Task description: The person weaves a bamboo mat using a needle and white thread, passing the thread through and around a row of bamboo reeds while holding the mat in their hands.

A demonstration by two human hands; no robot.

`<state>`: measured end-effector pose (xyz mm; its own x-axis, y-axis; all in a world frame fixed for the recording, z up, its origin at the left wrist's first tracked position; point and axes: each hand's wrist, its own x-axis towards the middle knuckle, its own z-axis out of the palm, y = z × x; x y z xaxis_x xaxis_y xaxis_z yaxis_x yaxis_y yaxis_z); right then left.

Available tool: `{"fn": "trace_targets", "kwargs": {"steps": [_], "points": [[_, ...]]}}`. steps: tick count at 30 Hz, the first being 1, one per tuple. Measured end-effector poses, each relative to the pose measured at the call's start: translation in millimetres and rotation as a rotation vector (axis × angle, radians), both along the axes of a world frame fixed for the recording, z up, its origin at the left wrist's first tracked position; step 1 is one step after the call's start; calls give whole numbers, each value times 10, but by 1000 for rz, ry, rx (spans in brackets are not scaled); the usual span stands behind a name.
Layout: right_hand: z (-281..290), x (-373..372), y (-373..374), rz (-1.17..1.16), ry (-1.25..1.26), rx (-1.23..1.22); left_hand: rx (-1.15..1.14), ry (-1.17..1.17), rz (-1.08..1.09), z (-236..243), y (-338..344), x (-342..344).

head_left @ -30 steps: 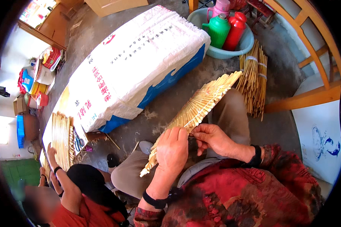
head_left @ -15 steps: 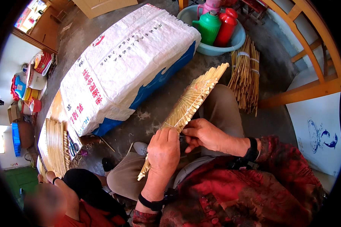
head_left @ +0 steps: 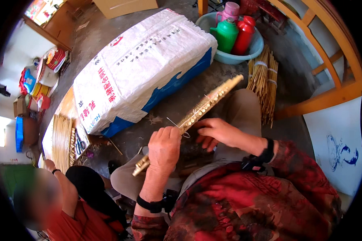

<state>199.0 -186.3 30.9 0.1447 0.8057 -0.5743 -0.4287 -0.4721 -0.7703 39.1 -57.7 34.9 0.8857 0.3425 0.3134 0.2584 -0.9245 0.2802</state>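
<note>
A long woven mat of thin bamboo strips [head_left: 207,103] lies slanted over my lap, seen edge-on, running from lower left to upper right. My left hand [head_left: 163,147] grips its lower part, fingers curled over the edge. My right hand [head_left: 215,131] touches the underside near the middle, fingers bent against the strips. A thin loose strand [head_left: 177,124] sticks out between my two hands.
A big white and blue woven sack [head_left: 140,68] lies ahead. A blue basin [head_left: 249,52] holds green, red and pink flasks. Bundled bamboo sticks [head_left: 264,82] lie at right by a wooden frame [head_left: 330,96]. Another person [head_left: 68,201] sits at lower left near flat strips [head_left: 62,142].
The mat has turned from showing its broad face to being edge-on. My hands stayed on it, and the view has shifted slightly.
</note>
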Motion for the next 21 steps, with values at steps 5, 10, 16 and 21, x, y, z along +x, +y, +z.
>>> {"fn": "trace_targets", "kwargs": {"steps": [5, 10, 16, 21], "points": [[523, 210, -529, 437, -672, 258, 67, 18, -61, 222, 188, -208], [988, 486, -452, 402, -781, 387, 143, -6, -208, 250, 271, -426], [595, 212, 330, 658, -621, 433, 116, 8, -296, 241, 336, -709], [137, -230, 895, 811, -504, 375, 109, 59, -295, 264, 364, -917]]}}
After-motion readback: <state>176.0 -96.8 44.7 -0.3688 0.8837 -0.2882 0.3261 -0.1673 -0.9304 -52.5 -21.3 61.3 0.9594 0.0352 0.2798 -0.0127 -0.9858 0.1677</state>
